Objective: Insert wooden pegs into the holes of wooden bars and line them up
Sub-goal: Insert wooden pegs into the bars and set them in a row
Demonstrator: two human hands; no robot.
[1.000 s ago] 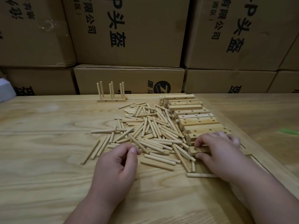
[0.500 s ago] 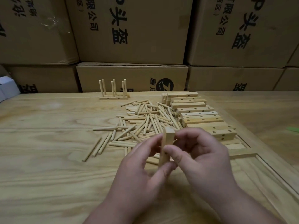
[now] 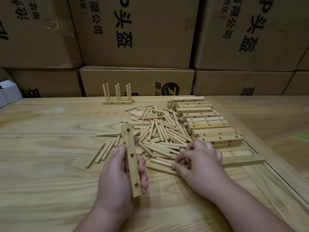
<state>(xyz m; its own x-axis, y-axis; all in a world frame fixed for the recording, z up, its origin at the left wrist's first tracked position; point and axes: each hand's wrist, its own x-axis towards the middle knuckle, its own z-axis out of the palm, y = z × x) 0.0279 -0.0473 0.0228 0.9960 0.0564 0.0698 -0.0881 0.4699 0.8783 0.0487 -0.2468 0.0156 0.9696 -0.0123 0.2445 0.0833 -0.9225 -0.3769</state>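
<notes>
My left hand (image 3: 115, 176) grips a wooden bar (image 3: 130, 158) lengthwise above the table, its holed face turned up. A loose heap of wooden pegs (image 3: 160, 133) lies in the middle of the table. My right hand (image 3: 200, 164) rests on the near edge of that heap, its fingertips pinching at a peg (image 3: 160, 168) that lies flat. A row of empty bars (image 3: 207, 124) runs along the right of the heap. At the back stand finished bars (image 3: 117, 102) with upright pegs in them.
Stacked cardboard boxes (image 3: 137, 34) wall off the back of the wooden table (image 3: 41, 164). A raised wooden strip (image 3: 242, 162) and a seam run along the right. A white box (image 3: 8, 94) sits at the far left, and a green scrap (image 3: 303, 135) at the far right.
My right hand took a bar from the row and both hands held it upright. Now my left hand alone holds it, laid back, and my right hand has dropped to the pegs.
</notes>
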